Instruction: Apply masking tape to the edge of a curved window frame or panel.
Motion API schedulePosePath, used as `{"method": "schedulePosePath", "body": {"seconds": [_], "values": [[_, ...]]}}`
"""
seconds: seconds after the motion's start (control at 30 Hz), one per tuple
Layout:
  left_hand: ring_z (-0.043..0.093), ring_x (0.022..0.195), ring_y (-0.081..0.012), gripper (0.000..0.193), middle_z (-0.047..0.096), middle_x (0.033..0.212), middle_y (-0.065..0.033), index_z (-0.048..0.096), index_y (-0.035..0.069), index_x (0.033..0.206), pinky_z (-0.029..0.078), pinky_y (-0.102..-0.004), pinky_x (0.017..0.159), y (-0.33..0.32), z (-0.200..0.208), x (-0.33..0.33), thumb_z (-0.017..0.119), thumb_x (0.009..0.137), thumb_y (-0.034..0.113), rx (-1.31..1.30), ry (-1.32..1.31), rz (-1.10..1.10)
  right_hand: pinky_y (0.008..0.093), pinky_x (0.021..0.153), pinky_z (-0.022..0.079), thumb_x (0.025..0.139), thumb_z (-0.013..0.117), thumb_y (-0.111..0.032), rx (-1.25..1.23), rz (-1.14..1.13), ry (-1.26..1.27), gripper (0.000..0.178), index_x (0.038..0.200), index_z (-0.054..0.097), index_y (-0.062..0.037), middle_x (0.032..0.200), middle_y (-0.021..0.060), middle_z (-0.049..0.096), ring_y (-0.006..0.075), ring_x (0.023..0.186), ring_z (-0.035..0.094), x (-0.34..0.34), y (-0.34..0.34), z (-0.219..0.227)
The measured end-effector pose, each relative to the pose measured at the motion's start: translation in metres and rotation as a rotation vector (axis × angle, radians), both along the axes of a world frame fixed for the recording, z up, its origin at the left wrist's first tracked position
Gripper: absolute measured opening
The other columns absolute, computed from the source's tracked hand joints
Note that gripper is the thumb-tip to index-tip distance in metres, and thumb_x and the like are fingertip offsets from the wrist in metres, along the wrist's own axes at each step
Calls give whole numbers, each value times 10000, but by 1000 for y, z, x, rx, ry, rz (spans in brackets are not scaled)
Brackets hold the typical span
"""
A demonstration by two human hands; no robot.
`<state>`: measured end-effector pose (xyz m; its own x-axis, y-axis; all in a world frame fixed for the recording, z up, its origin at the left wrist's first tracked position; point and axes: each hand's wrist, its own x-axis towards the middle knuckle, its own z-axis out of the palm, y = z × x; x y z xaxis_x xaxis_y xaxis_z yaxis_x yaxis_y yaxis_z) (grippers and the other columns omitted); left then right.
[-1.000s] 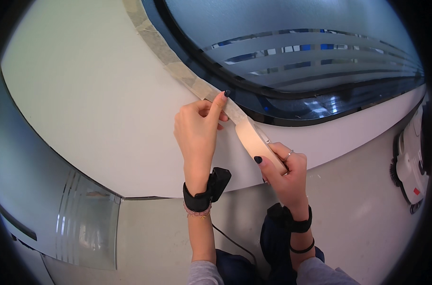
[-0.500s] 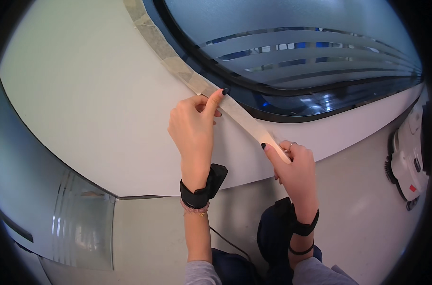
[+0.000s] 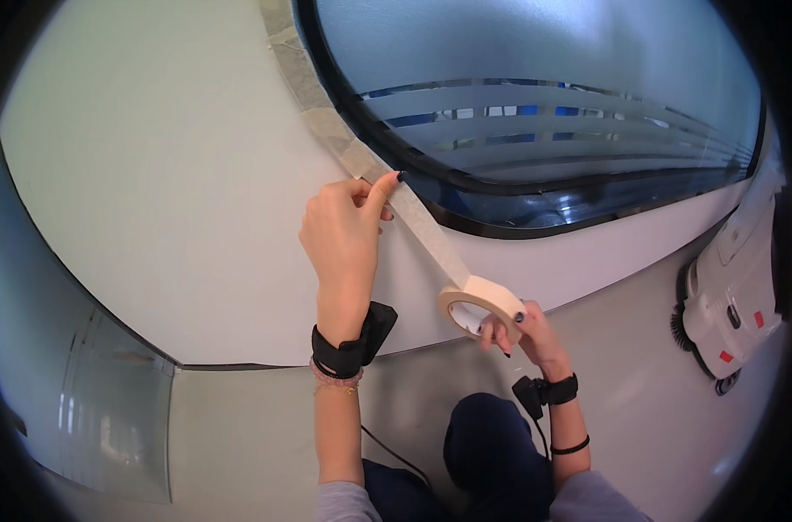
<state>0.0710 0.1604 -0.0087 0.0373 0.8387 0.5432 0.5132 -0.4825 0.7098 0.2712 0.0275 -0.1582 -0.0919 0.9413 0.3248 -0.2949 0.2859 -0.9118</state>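
Observation:
A roll of cream masking tape [image 3: 502,299] is in my right hand [image 3: 533,337], the thumb on its outer side and fingers reaching into its core. From it a taut strip of tape [image 3: 428,235] runs up and left to my left hand [image 3: 339,230]. My left thumb and fingers pinch the strip beside the lower end of a row of tape pieces [image 3: 331,130]. Those overlapping beige pieces follow the curved dark frame of a window [image 3: 492,233] on a white wall panel [image 3: 170,191]. Black bands sit on both wrists.
Frosted glass with clear stripes [image 3: 535,52] fills the window. At the right, a white wheeled machine with a black brush [image 3: 727,300] stands on the grey floor [image 3: 239,426]. A glass panel [image 3: 109,391] is at lower left. My bent knee [image 3: 492,435] is below the roll.
My right hand has moved down and turned, so the roll's open face now shows. The strip between my hands is longer. My left hand keeps its pinch.

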Motion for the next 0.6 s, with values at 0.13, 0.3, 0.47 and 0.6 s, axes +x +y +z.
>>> {"method": "schedulePosePath", "body": {"seconds": [0.13,0.3,0.47,0.6], "values": [[570,447,-111,420,624,534,-15,686,42,624,414,-245,495,-1,4,-6,668,837,403,-6,28,-8,222,532,409,893,592,-278,-10,-309,-186,316,759,605,8,602,52,596,100,538,542,-4,-16,14],[550,447,-126,409,609,516,-4,688,46,621,403,-269,492,8,-1,-2,674,830,397,-16,-4,-37,257,515,388,813,701,-199,-78,-618,-577,265,707,605,24,554,55,539,120,517,508,-16,-28,49],[542,449,-136,369,605,505,7,697,52,639,397,-285,486,8,-6,-2,675,833,365,37,-13,-54,334,510,367,773,736,-213,-42,-728,-701,286,745,604,39,541,134,472,225,512,442,-27,-19,40],[571,464,-114,318,641,565,-17,703,37,696,410,-251,489,9,-8,-4,670,848,315,19,-26,-142,347,503,378,756,746,-212,1,-817,-789,298,681,576,21,565,150,517,244,518,453,-36,-8,29]]}}
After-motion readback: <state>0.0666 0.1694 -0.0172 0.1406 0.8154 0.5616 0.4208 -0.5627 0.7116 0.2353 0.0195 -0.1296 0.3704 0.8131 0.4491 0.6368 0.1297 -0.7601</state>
